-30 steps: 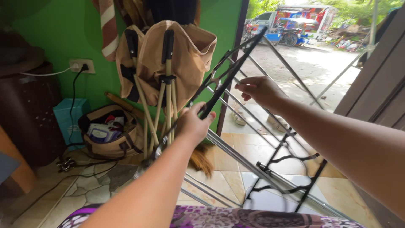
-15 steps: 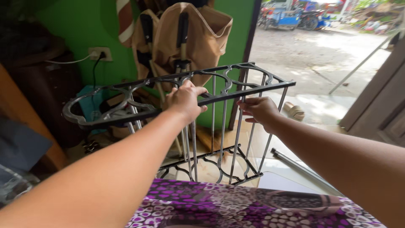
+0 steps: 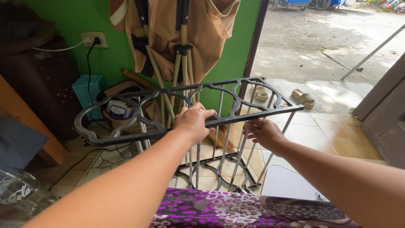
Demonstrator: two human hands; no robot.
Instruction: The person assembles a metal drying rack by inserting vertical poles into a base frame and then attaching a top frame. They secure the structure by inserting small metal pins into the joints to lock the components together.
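While both arms stretch forward, the dark metal rack sits right in front of the person, a frame of grey-black bars with curved, ring-like cutouts across its flat top and thin straight rods dropping down to a matching scrolled base near the tiled floor. The metal looks dull and a bit worn, matte rather than shiny. Left hand is clamped over the near top rail, fingers curled down the far side, knuckles up, a firm grasp on the bar. Right hand sits just to the right and slightly lower, under the same rail, fingers bent around one of the thin upright rods; the grip looks looser, and how tightly it closes cannot be told. Beyond the left hand hangs a tan canvas bag with pale poles and black straps, soft and creased, against a smooth green wall. Beyond the right hand, a pair of ribbed tan sandals lies at the open doorway. Below both forearms spreads a purple patterned cloth, mottled with white spots.
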